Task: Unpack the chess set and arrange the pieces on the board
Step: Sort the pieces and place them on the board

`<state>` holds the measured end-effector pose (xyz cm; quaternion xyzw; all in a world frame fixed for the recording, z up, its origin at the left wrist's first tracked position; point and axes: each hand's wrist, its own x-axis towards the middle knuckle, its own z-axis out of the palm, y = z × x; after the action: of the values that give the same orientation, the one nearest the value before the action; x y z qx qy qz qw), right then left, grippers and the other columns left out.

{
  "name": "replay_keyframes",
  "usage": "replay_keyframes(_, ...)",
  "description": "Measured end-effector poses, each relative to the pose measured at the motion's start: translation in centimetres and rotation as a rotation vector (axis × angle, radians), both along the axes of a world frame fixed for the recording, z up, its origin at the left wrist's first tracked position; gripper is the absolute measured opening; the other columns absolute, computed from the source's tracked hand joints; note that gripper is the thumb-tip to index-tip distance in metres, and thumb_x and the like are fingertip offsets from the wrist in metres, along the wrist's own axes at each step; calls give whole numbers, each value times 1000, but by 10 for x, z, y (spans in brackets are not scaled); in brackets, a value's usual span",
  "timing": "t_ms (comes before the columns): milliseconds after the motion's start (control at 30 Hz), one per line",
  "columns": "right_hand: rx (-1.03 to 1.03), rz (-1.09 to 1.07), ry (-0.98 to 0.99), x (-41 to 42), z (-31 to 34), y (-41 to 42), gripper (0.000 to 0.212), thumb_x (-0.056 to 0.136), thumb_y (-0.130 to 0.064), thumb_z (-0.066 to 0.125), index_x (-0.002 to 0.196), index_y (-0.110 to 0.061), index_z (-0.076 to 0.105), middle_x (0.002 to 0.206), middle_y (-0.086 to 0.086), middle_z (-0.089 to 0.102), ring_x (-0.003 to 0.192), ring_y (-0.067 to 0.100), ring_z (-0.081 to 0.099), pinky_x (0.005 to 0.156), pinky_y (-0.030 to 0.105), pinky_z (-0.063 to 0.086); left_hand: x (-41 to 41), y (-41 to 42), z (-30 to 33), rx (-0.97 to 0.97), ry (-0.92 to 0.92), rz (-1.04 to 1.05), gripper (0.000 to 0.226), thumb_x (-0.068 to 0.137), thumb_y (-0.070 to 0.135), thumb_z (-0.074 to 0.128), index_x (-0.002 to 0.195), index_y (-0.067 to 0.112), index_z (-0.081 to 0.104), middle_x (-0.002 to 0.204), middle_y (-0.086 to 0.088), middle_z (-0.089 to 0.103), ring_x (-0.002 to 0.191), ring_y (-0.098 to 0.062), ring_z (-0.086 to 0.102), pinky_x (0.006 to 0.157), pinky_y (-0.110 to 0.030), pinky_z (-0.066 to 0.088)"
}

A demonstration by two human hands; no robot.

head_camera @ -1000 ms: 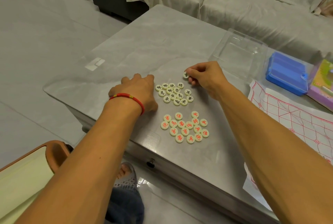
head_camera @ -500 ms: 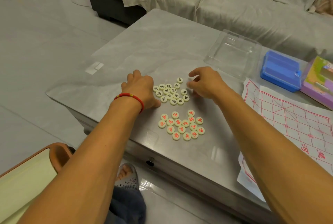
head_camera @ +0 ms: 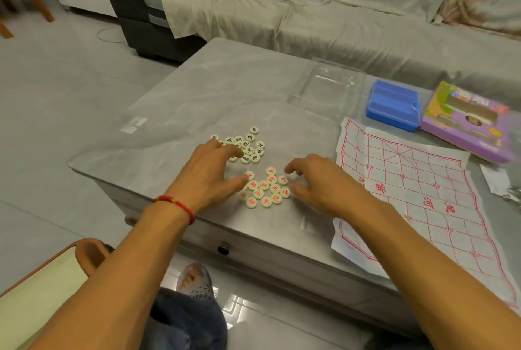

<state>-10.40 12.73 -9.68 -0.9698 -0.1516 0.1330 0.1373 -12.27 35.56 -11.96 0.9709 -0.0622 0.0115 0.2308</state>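
Two clusters of cream round chess pieces lie on the grey table (head_camera: 197, 90): black-lettered pieces (head_camera: 249, 146) farther away, red-lettered pieces (head_camera: 267, 189) nearer. My left hand (head_camera: 214, 172) hovers over the left side of both clusters, fingers spread, covering some pieces. My right hand (head_camera: 318, 180) flanks the right edge of the red cluster, fingers apart and holding nothing. The paper chess board (head_camera: 417, 189) with red grid lines lies flat to the right, with no pieces on it.
A clear plastic lid (head_camera: 327, 90) sits behind the pieces. A blue tray (head_camera: 393, 104) and a purple box (head_camera: 468, 121) stand at the back right. A covered sofa (head_camera: 338, 19) runs behind the table. My foot (head_camera: 194, 279) is under the near edge.
My right hand let go of a black piece at the far cluster and came down beside the red pieces. My left hand slid nearer, toward the red cluster.
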Motion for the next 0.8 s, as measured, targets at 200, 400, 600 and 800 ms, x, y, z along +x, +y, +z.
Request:
replay_keyframes(200,300,-176,-383,-37,-8,-44,32,99,-35,55,131,-29,56,139,-5,51,126,13,48,107,27,35,-24,-63,-7,-124,-209,-230,29,93,31,60,120,21,64,115,0,59,111,-17,52,91,-21,36)
replay_keyframes(400,-163,-296,-51,-44,-59,-88,78,91,-70,8,158,-31,1,166,5,-7,152,33,-9,120,61,0,-15,-159,7,-217,-288,-339,31,100,25,49,130,18,57,134,-1,55,125,-13,46,105,-20,33)
replay_keyframes(600,104,-319,-157,-50,-66,-93,61,104,-40,35,158,-21,13,166,5,5,153,26,0,124,50,0,43,-221,-28,71,-21,-304,43,103,34,27,131,14,52,137,-6,51,130,-25,43,109,-41,36)
replay_keyframes(800,-86,-497,-261,-57,-74,-140,62,103,-51,27,157,-27,10,167,4,-3,153,27,-7,117,52,-17,46,-209,-55,168,-87,-320,46,101,35,30,143,17,36,153,-4,34,143,-23,28,121,-46,20)
